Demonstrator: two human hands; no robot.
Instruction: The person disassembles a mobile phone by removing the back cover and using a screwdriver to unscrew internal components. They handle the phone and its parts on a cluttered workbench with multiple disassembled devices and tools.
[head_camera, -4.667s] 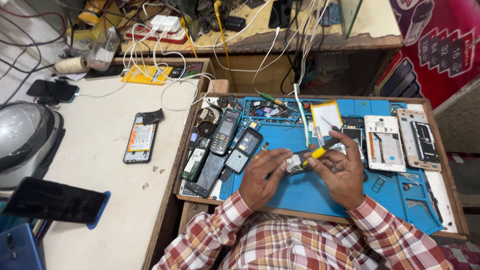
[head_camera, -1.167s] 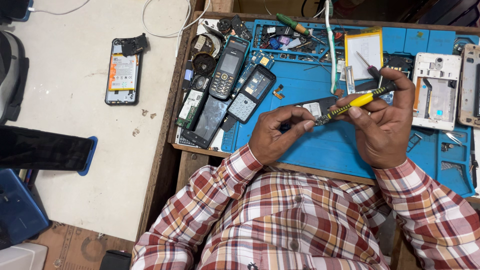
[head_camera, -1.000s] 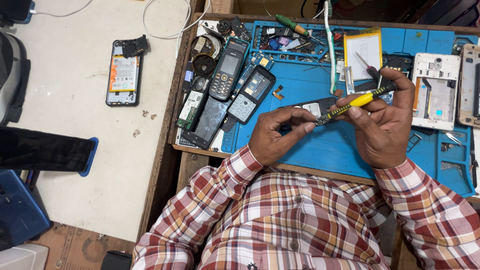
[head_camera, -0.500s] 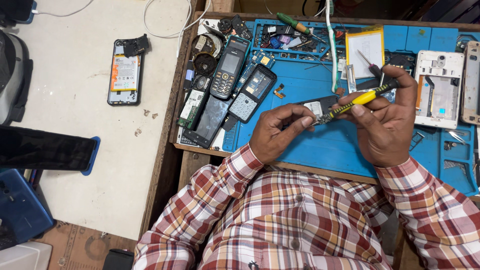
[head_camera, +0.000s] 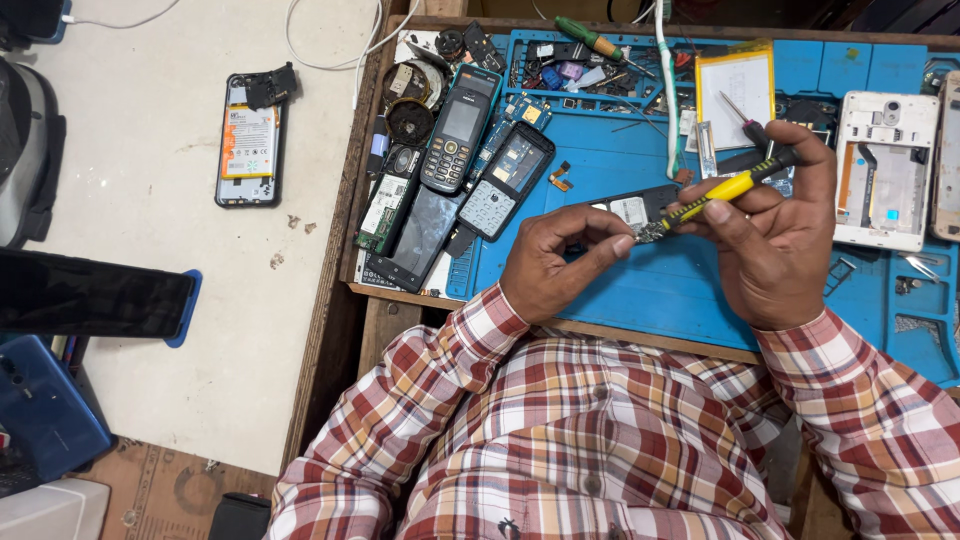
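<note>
Nearest the camera is the person's checked shirt (head_camera: 600, 440), red, white and dark, with both sleeves reaching up toward the work. Just beyond the cuffs, the left hand (head_camera: 550, 265) is curled over the blue work mat (head_camera: 620, 290); its grip is closed, thumb and fingertips pinching the near end of a small dark phone body (head_camera: 635, 210) that is held a little above the mat. The right hand (head_camera: 775, 245) is closed around a yellow-and-black screwdriver (head_camera: 725, 188), whose shaft slants down to the left so that its tip meets the phone body beside the left fingertips.

To the left of the hands, on the wooden tray (head_camera: 345, 285) that carries the mat, lies a cluster of keypad phones (head_camera: 460, 130) and bare circuit boards, side by side and partly overlapping. Farther left, on the pale tabletop (head_camera: 200, 340), an opened smartphone (head_camera: 248, 140) lies back up with its battery showing, and a dark tablet (head_camera: 90, 295) sits at the left edge.

To the right of the hands rests a white phone frame (head_camera: 885, 170), face down on the mat. Beyond the hands, a pale yellow-edged battery pack (head_camera: 735, 85) lies flat, with a second small screwdriver across its corner. At the far edge of the mat, compartments hold small parts, and a green-handled screwdriver (head_camera: 590, 38) lies over them.
</note>
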